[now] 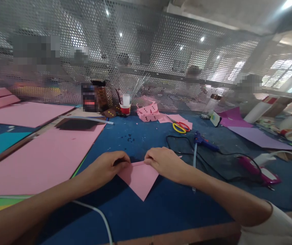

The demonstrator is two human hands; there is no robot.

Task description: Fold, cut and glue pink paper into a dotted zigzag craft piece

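A piece of pink paper lies on the blue table, one corner pointing towards me and a narrow folded strip along its far edge. My left hand pinches the left end of that fold between thumb and fingers. At the right end, my right hand has its fingers closed on the same edge. Both hands rest low over the table, a short gap apart. The paper's outer corners are partly hidden under the hands.
A blue glue gun with a black cord lies to the right. Scissors and pink cut-outs lie farther back. Large pink sheets cover the left side. A magenta power strip is at right. A perforated metal screen stands behind.
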